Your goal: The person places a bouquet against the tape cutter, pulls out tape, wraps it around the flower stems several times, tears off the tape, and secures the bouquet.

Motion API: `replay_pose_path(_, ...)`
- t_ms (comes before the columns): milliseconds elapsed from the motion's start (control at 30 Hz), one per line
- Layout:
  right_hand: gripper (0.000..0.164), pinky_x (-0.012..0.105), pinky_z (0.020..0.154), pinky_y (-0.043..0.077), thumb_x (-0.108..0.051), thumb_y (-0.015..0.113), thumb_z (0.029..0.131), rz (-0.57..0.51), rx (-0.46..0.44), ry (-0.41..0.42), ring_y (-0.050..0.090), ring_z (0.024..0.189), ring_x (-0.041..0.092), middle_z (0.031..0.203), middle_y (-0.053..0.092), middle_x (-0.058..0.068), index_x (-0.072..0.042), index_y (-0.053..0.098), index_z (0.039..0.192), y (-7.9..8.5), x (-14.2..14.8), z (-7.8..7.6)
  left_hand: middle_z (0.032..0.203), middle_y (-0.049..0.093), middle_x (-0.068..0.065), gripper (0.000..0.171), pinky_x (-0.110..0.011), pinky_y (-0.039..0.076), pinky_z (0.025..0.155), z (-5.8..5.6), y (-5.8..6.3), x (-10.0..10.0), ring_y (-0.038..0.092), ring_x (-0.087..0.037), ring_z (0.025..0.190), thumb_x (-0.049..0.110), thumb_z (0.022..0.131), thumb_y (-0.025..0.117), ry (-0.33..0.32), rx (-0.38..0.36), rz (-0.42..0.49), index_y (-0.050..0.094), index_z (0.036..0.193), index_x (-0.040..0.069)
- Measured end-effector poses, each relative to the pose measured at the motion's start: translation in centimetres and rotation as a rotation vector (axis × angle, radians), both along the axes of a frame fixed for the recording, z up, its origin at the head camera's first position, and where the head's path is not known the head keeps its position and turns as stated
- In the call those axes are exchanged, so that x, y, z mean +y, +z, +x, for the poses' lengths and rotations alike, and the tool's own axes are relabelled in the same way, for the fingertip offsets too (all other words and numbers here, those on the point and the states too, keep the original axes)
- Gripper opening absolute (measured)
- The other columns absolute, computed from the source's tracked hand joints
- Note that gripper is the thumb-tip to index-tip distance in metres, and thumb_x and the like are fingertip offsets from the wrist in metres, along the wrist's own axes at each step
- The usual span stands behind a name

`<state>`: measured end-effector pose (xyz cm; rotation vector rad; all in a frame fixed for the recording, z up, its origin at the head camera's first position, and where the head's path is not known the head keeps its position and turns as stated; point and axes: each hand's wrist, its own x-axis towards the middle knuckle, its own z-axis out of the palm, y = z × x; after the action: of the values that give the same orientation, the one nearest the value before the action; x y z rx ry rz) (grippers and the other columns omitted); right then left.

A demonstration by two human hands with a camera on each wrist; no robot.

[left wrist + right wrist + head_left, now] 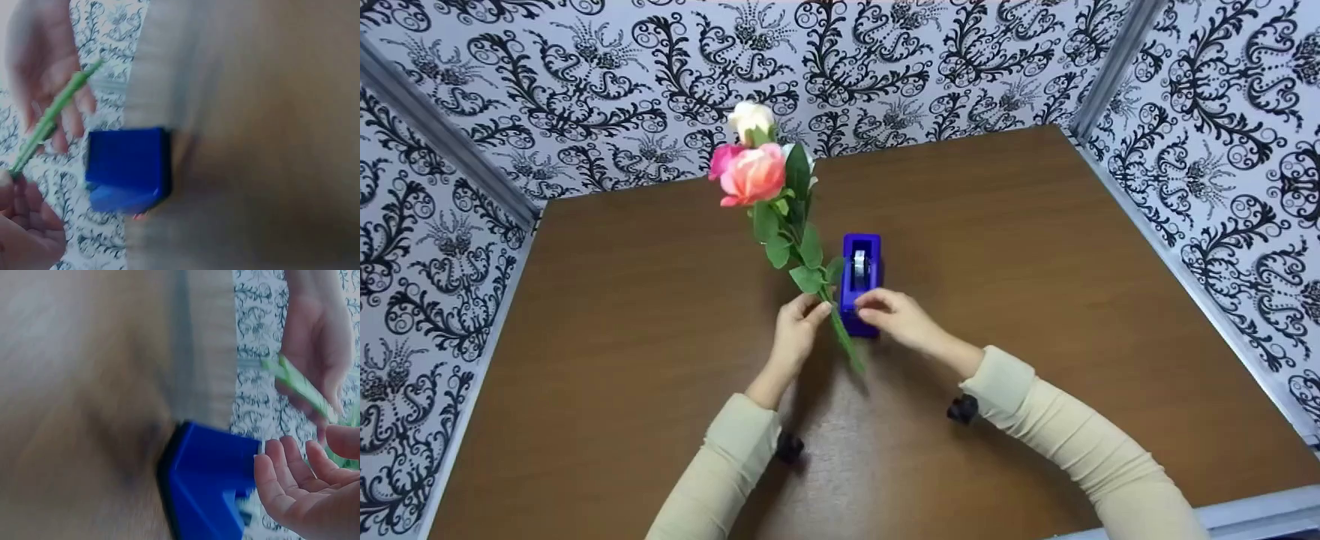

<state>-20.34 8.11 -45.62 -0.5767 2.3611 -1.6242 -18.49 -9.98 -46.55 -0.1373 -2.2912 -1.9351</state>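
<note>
A bunch of artificial roses (754,174), cream, pink and coral with green leaves, leans up and to the left in the head view. My left hand (797,330) pinches its green stems (53,115) between thumb and fingers, the stem ends sticking out below. Just right of the stems stands a blue tape dispenser (861,285) with a roll of clear tape (860,268) in it. My right hand (901,319) is at the dispenser's near end, its fingers (289,464) loosely bent beside the blue body (211,464) in the right wrist view.
The brown tabletop (997,247) spreads around the dispenser on all sides. Walls with black scroll patterns (885,67) enclose its back and sides, with grey metal strips (1185,277) along the edges. A small black device (962,409) sits at the right cuff.
</note>
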Motion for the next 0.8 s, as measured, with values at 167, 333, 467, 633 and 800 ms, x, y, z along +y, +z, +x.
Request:
replay_pose_path(167, 0.021, 0.035, 0.088, 0.045, -0.001, 0.056, 0.086, -0.001, 0.098, -0.093, 0.057, 0.097, 0.031, 0.102, 0.061, 0.024, 0.011, 0.057, 0.103, 0.3, 2.9, -1.3, 0.094, 0.064, -0.024, 0.019, -0.020, 0.041, 0.065, -0.1, 1.1, -2.3, 0.051, -0.009, 0.073, -0.002, 0.087, 0.054, 0.025, -0.047, -0.064, 0.060, 0.101, -0.014)
replay_pose_path(333, 0.018, 0.029, 0.083, 0.043, -0.001, 0.057, 0.087, 0.059, 0.190, -0.252, 0.056, 0.094, 0.025, 0.099, 0.062, 0.021, 0.007, 0.059, 0.102, 0.8, 6.9, -3.2, 0.087, 0.064, -0.023, 0.017, -0.031, 0.048, 0.066, -0.2, 1.7, -4.8, 0.059, -0.026, 0.076, 0.002, 0.086, 0.059, 0.145, -0.099, -0.308, 0.062, 0.096, -0.012)
replay_pose_path(467, 0.020, 0.026, 0.083, 0.041, -0.002, 0.054, 0.089, 0.136, 0.198, -0.364, 0.054, 0.097, 0.024, 0.103, 0.061, 0.020, 0.006, 0.057, 0.107, 1.3, 10.2, -4.2, 0.080, 0.065, -0.017, 0.016, -0.036, 0.046, 0.067, -0.8, 1.6, -6.9, 0.058, -0.027, 0.074, 0.009, 0.085, 0.062, 0.205, -0.185, -0.537, 0.063, 0.087, -0.007)
replay_pose_path(633, 0.022, 0.018, 0.082, 0.039, -0.001, 0.051, 0.090, 0.182, 0.186, -0.396, 0.053, 0.099, 0.026, 0.107, 0.059, 0.022, 0.008, 0.055, 0.110, 1.1, 12.9, -4.5, 0.058, 0.048, -0.002, 0.024, -0.028, 0.035, 0.051, -1.2, 0.7, -8.8, 0.042, -0.017, 0.055, 0.015, 0.085, 0.063, 0.224, -0.301, -0.710, 0.051, 0.066, 0.005)
replay_pose_path(800, 0.023, 0.029, 0.087, 0.040, -0.001, 0.051, 0.090, 0.205, 0.178, -0.396, 0.053, 0.101, 0.029, 0.108, 0.058, 0.024, 0.008, 0.055, 0.110, 0.7, 13.8, -4.6, 0.058, 0.042, -0.002, 0.029, -0.028, 0.032, 0.051, -1.2, -0.3, -9.4, 0.039, -0.018, 0.055, 0.016, 0.085, 0.062, 0.215, -0.396, -0.777, 0.044, 0.064, 0.008)
